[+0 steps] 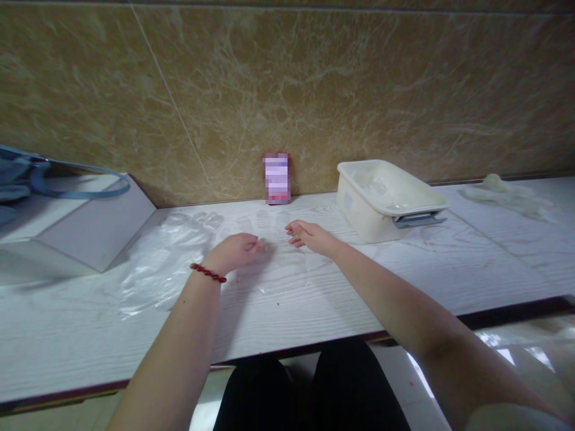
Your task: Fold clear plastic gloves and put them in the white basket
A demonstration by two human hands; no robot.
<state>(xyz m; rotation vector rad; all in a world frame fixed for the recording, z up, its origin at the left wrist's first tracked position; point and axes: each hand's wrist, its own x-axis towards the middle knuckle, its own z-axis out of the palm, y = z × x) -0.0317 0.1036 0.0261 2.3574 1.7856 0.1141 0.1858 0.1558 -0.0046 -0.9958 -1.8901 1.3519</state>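
Note:
My left hand [236, 250], with a red beaded bracelet [208, 273] at its wrist, is above the white wood-grain table. Its fingers are pinched together, and a small clear bit shows at their tips, too faint to name. Across from it my right hand [312, 236] has its fingers apart and nothing visible in them. Under and between both hands lies a thin clear plastic bag [274, 272], flat on the table and hard to make out. A heap of clear plastic bags [168, 257] lies just left of my left hand.
A cream plastic bin [366, 212] with clear items inside stands right of my right hand. A phone [277, 178] leans against the marble wall. At the left is a white box [96, 224] with a blue strap [81, 194]; crumpled clear plastic [505, 194] lies far right.

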